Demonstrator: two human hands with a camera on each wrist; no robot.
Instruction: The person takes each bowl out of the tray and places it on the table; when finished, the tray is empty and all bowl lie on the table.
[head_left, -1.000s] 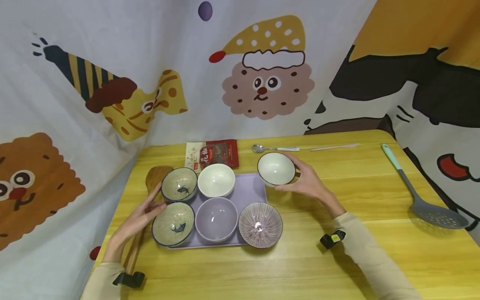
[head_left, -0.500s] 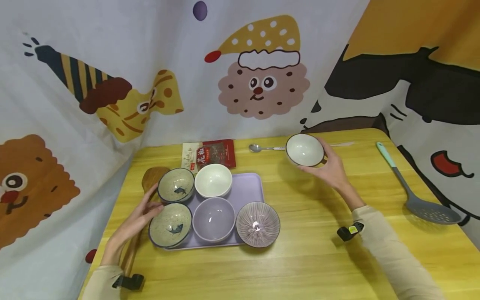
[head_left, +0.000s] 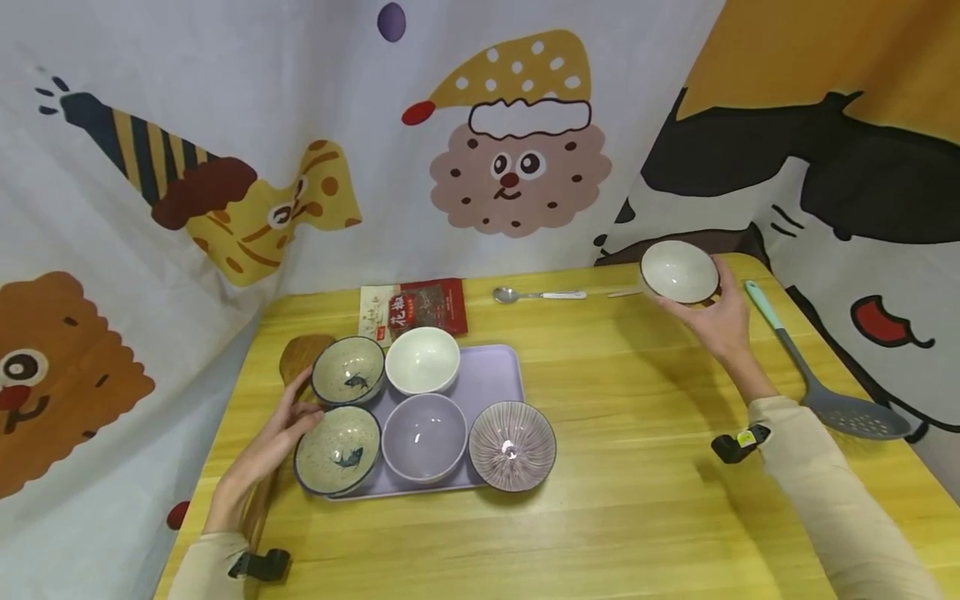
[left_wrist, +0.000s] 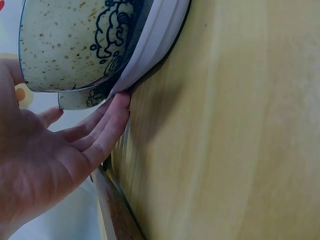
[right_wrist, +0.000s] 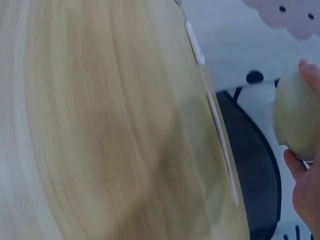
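Observation:
My right hand (head_left: 720,321) grips a white bowl (head_left: 679,272) with a dark rim, held up over the back right of the table; the right wrist view shows the bowl's pale underside (right_wrist: 298,117) between thumb and fingers. On the left, my left hand (head_left: 273,437) lies along the lilac tray (head_left: 491,371), beside two speckled fish bowls, the near one (head_left: 337,450) and the far one (head_left: 348,371). Its fairly straight fingers (left_wrist: 102,135) reach the tray's edge in the left wrist view. A white bowl (head_left: 422,360), a lilac bowl (head_left: 424,437) and a striped bowl (head_left: 513,446) also stand on the tray.
A red and cream packet (head_left: 427,307) lies behind the tray, with a spoon (head_left: 540,295) to its right and a thin light stick (right_wrist: 222,145) partly behind the raised bowl. A wooden spatula (head_left: 300,354) lies left of the tray, a grey slotted turner (head_left: 847,410) far right.
My right hand has carried the white bowl from the tray's far right corner rightward and away, over the table's back right. The left hand has stayed by the speckled bowls.

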